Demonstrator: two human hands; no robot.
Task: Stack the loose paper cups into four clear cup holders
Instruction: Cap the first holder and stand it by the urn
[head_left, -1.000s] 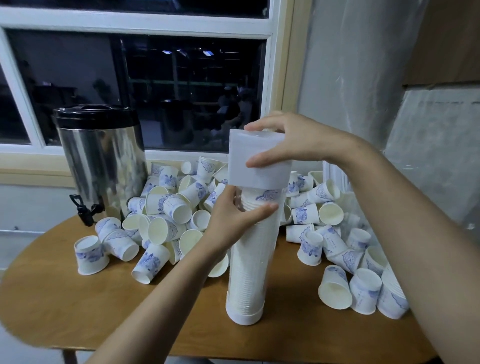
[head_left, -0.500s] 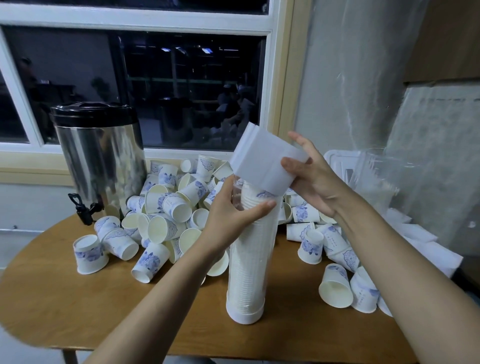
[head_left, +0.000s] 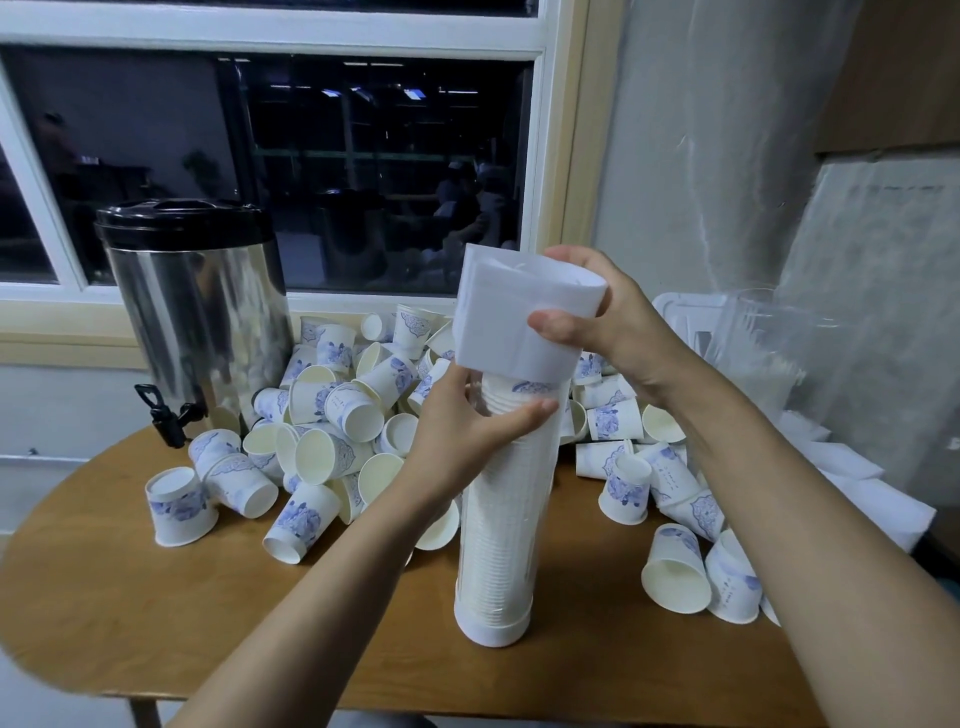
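Where the wooden table backs onto the window wall, 1 tall clear cup holder stands upright toward the front, packed from its white base to the top with nested paper cups.

Left hand: thumb and fingers curled round the holder's upper part, just under the cap.

Right hand: thumb in front, fingers behind, gripping 1 white cap, which sits slightly tilted over the top of the stack. The printed side of the topmost cup shows below the cap's lower edge.

Loose paper cups: 1 heap, white with blue print, lying on their sides or mouth-down behind the holder and spread to both sides of it.

Metal urn: 1, black lid, black tap, at the table's back left, just beside the heap.

Clear plastic pieces: back right, by the wall; shape hard to make out.

Dark window: behind the urn and heap.
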